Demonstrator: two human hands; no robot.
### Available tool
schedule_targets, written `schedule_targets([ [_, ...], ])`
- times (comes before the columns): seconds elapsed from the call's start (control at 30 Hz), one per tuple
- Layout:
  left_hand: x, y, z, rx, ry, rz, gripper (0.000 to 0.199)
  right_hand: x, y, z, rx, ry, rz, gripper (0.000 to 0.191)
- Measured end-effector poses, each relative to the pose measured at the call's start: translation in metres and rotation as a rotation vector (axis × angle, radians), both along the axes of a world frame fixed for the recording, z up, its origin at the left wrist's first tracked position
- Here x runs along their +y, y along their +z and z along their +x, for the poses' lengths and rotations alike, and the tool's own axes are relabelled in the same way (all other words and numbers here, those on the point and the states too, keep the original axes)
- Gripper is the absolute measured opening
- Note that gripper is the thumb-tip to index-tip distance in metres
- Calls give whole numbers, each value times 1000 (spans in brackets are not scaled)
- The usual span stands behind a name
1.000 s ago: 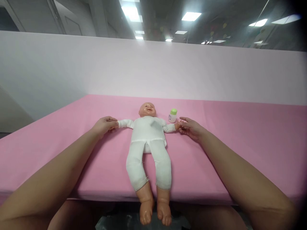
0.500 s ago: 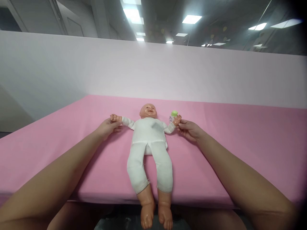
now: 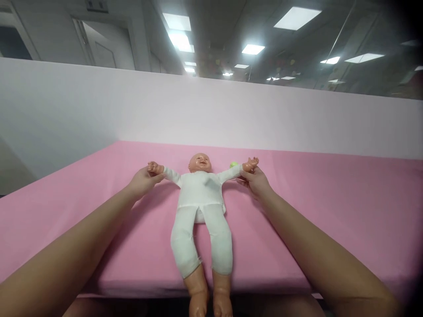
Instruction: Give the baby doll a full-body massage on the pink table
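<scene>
A baby doll (image 3: 201,189) in a white top and trousers lies on its back, head toward the far wall, bare feet hanging past the near edge. Its arms are spread out to both sides. My left hand (image 3: 142,181) is closed on the doll's arm at the wrist, on the left. On the other side, my right hand (image 3: 258,181) grips the doll's other arm near the wrist, thumb on top. Behind that arm shows the green top of a small object (image 3: 234,164), the rest of it hidden.
The doll lies on a pink-covered padded table (image 3: 284,229). A low white wall (image 3: 211,114) borders it at the back and left. Above the wall are a glass-like surface with ceiling lights and a door (image 3: 107,46) at the left.
The doll's arm in my right hand has straightened outward and now covers most of the green-topped object. My left hand still holds the other arm. The camera view has tilted up slightly.
</scene>
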State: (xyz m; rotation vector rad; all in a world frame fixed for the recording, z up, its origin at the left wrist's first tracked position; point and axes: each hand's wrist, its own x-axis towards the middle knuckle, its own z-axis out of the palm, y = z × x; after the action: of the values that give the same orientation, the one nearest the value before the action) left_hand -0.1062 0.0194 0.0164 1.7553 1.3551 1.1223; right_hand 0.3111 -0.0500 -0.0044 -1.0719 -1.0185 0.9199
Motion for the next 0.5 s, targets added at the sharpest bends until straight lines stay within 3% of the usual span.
schedule_targets([
  [0.1,-17,24,21,241,-50,106,24,-8,15,-25,-230,-64,148,61],
  [0.2,-34,30,53,452,-86,200,19,-13,17,-53,-594,32,324,43],
  [0.33,-48,10,82,671,-169,338,15,-12,-3,-78,-1084,139,559,52],
  [0.5,-45,-13,76,817,-263,561,27,-8,-23,-76,-1205,150,664,58],
])
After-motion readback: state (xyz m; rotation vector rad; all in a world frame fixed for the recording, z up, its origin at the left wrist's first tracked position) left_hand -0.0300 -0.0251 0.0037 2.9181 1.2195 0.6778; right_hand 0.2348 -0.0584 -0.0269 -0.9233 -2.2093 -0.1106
